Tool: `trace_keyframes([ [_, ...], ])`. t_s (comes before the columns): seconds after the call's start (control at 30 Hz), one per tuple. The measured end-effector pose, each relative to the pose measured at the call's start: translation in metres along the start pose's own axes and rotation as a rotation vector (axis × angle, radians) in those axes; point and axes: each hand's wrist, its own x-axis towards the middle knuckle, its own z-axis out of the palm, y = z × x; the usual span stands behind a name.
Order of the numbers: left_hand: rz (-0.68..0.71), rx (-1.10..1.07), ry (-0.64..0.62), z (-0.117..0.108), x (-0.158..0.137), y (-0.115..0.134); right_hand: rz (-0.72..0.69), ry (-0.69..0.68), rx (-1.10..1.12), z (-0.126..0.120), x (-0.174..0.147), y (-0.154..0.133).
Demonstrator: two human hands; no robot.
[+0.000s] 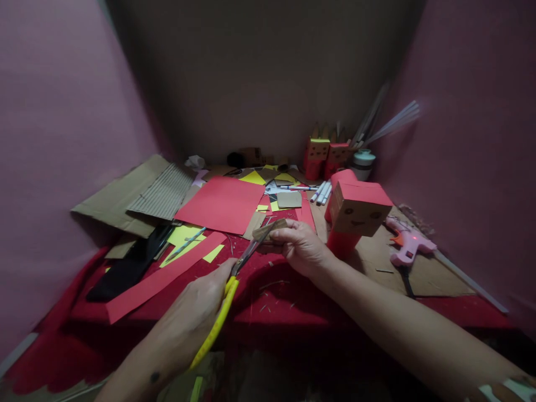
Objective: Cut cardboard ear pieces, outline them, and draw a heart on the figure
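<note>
My left hand (pixel 205 298) grips a pair of scissors (pixel 218 326) by its yellow handles. The metal blades point up and to the right, reaching a small piece of brown cardboard (pixel 274 226). That cardboard is pinched between the thumb and fingers of my right hand (pixel 304 245). Whether the blades are closed on it I cannot tell. Beside my right hand stands a box-headed figure (pixel 360 209) of cardboard and red paper, with eyes and a mouth drawn on its face. Small scraps lie on the red cloth (pixel 268 301) below my hands.
A red paper sheet (pixel 224 204), a red strip (pixel 167 279) and cardboard sheets (pixel 121 192) lie to the left. On the right, a pink glue gun (pixel 410 243) rests on cardboard. Several markers (pixel 321 192), smaller figures (pixel 317 159) and a jar (pixel 363 162) are farther back.
</note>
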Motion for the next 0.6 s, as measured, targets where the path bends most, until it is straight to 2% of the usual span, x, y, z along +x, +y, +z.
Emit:
trace_keyframes([
  [0.13,0.057,0.327,-0.138,-0.001,0.006,-0.007,-0.006,0.008,-0.005,0.001,0.001,0.0],
  [0.33,0.085,0.594,-0.249,-0.004,0.011,-0.014,-0.009,0.031,-0.005,0.003,0.002,0.001],
  [0.6,0.078,0.901,-0.372,-0.012,0.015,0.01,-0.005,0.027,-0.013,0.001,0.002,0.005],
])
